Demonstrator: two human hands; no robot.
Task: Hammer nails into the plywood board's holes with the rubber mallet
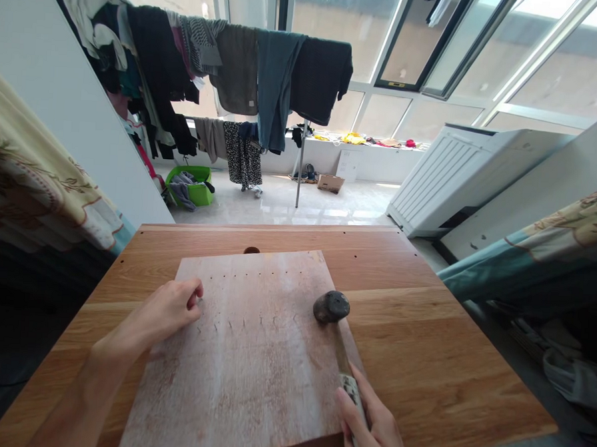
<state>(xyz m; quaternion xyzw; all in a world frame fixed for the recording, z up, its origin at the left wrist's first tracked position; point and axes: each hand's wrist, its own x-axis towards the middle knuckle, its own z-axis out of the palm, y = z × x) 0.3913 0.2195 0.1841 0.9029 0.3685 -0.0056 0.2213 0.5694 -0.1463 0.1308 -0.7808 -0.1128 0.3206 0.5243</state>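
A worn wooden board (251, 354) lies on a wooden table (422, 337). A row of small nails (246, 325) stands across its middle, and a line of small dots runs near its far edge. My left hand (171, 308) rests on the board's left side with fingers curled in a pinch by the left end of the nail row; what it holds is too small to make out. My right hand (372, 427) grips the handle of a hammer (332, 307), whose dark head rests on the board's right edge.
Beyond the table a rail of hanging clothes (226, 66) crosses in front of large windows. A green laundry basket (193, 184) and a cardboard box (330, 182) sit on the floor. A white appliance (451, 178) stands at right. Patterned fabric hangs on both sides.
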